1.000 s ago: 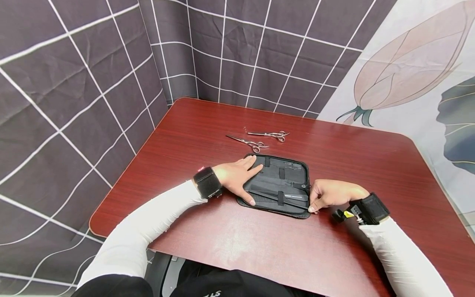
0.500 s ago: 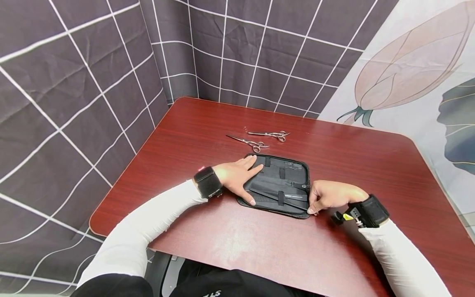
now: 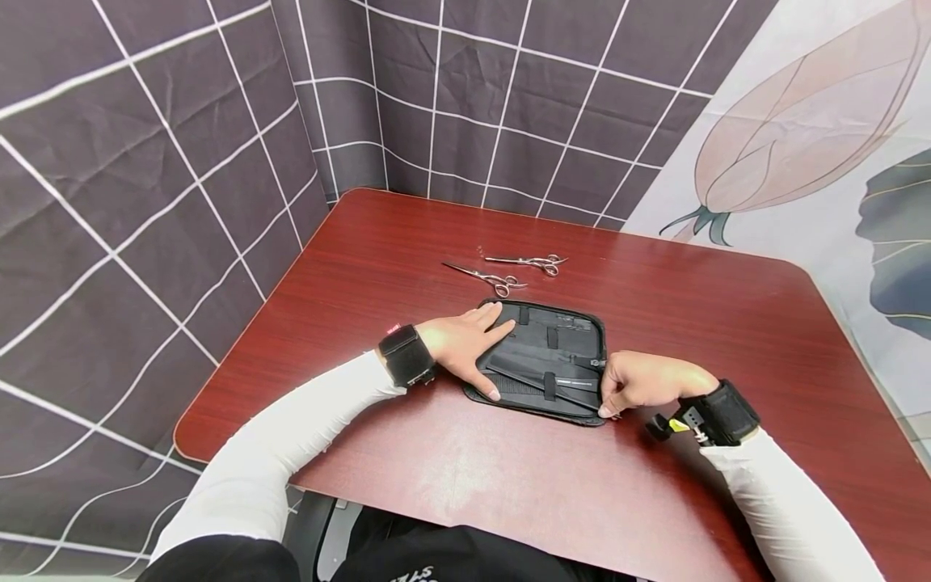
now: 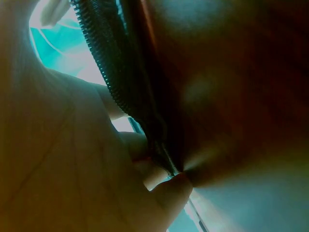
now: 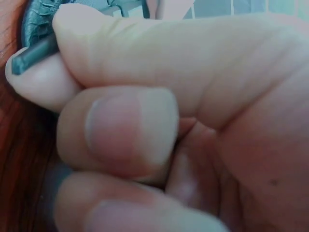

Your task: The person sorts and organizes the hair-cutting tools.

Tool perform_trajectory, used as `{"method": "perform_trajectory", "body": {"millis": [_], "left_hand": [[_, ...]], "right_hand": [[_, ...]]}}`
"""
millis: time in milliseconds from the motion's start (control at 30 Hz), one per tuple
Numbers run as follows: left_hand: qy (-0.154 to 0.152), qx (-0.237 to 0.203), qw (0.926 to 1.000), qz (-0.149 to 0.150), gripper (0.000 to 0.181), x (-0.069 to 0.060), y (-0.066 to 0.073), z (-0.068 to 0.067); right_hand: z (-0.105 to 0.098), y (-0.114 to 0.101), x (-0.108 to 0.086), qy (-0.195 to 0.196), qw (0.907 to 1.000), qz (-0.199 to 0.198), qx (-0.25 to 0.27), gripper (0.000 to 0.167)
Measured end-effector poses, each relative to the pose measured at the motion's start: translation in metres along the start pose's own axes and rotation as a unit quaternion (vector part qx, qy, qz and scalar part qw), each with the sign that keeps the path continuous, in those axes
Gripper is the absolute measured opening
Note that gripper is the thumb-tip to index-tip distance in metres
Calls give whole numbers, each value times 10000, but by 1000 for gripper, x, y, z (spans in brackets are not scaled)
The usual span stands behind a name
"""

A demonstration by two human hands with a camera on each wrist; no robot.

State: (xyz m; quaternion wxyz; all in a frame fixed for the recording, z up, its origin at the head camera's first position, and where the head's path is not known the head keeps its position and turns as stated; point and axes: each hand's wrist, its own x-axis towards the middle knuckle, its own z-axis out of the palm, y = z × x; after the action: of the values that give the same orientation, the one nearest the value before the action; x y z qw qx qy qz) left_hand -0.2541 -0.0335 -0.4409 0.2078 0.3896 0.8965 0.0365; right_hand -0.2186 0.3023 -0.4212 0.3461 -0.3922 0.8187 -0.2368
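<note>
A black zip case (image 3: 534, 356) lies unfolded on the table, its inside up. My left hand (image 3: 458, 343) rests flat across its left end with the fingers spread. At the lower right corner my right hand (image 3: 647, 380) pinches the thin dark tail (image 5: 36, 55) of a black tail comb between thumb and forefinger. The comb's toothed part (image 3: 512, 388) lies inside the case, under an elastic loop (image 3: 549, 385). A flat black comb with white lettering (image 3: 575, 384) seems to lie beside it. The left wrist view is dark, showing the case's zipper edge (image 4: 96, 53) by my palm.
Two pairs of silver hairdressing scissors, the nearer scissors (image 3: 502, 284) and the farther scissors (image 3: 549, 263), lie beyond the case on the red-brown table (image 3: 349, 275). A grey grid-patterned curtain (image 3: 473, 105) borders the back and left.
My right hand has shifted very slightly left at the case's corner, still pinching the comb's tail. The left hand stays in place, and the scissors have not moved.
</note>
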Motion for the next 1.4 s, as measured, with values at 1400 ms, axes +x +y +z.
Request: {"method": "perform_trajectory", "body": {"millis": [1400], "left_hand": [[1, 37, 10000, 34, 126, 3, -2, 1]], "right_hand": [[13, -32, 17, 752, 9871, -58, -1415, 34]]}}
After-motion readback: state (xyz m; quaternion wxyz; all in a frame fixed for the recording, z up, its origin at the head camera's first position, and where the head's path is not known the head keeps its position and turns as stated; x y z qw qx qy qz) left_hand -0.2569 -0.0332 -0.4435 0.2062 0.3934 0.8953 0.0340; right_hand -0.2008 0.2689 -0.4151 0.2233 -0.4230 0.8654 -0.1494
